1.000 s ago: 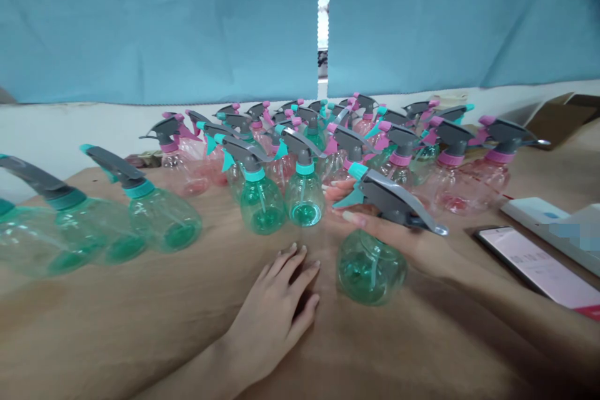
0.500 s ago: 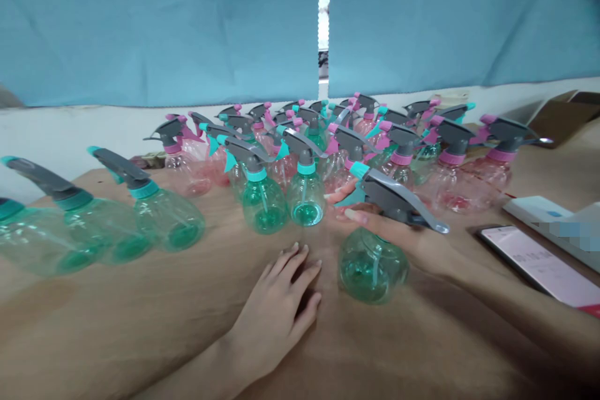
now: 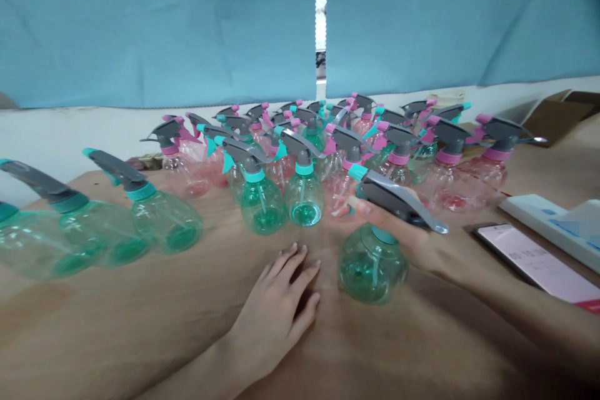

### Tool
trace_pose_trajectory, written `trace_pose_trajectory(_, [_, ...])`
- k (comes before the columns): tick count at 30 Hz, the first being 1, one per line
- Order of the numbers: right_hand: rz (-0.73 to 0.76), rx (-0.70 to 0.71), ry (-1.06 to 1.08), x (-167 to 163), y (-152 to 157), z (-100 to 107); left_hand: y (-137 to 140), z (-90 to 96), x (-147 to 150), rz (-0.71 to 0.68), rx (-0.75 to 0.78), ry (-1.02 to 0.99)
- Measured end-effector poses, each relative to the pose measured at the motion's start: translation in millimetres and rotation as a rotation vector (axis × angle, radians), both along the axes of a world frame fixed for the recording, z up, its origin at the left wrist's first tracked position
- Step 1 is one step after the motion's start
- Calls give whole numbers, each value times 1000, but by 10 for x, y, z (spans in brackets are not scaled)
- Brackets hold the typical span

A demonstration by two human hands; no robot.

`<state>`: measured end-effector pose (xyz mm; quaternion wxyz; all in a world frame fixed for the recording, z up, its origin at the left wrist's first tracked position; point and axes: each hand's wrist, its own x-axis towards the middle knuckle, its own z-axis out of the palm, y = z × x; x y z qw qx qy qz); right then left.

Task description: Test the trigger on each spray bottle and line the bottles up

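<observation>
Clock bearings seen from above, 12 pointing away from the person. Counter (image 3: 135, 331) edge visible at 10 o'clock, near the white wall (image 3: 79, 137). Broad wood surface from 7 to 9 o'clock of the left grip (image 3: 274, 309); a narrow strip at its 3. Two green bottles (image 3: 304, 197) stand just beyond its fingertips, at 12 to 1; three more green bottles (image 3: 166, 222) at 10 to 11. Dense group of pink and green sprayers (image 3: 447, 178) bounds the right grip (image 3: 405, 234) from 10 to 2; phone (image 3: 529, 262) at 3.

Green spray bottle (image 3: 372, 269): held by the right grip, thumb and fingers closed about the neck; body at 7 to 8 o'clock of that grip, grey head at 11 to 12. Roughly upright; base contact cannot be told. Left grip: released, palm down on the counter, fingers slightly spread.
</observation>
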<state>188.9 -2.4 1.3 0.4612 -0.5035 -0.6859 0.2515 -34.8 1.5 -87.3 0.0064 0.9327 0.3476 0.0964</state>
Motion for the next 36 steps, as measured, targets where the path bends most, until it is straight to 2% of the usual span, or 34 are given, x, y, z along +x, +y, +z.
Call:
trace_pose_trajectory(10, [36, 4, 16, 50, 27, -89, 2, -12, 5, 7, 11, 3])
trace_pose_trajectory(14, [93, 5, 109, 65, 61, -143, -2, 2, 19, 14, -6, 11])
trace_pose_trajectory(19, [188, -64, 239, 55, 73, -212, -12, 5, 23, 13, -17, 0])
trace_pose_trajectory(23, [147, -89, 199, 55, 53, -216, -13, 3, 20, 10, -14, -32])
trace_pose_trajectory(29, [121, -47, 133, 46, 50, -157, -13, 14, 17, 11, -18, -20])
trace_pose_trajectory(36, [123, -73, 160, 41, 65, -171, -16, 24, 20, 13, -19, -14])
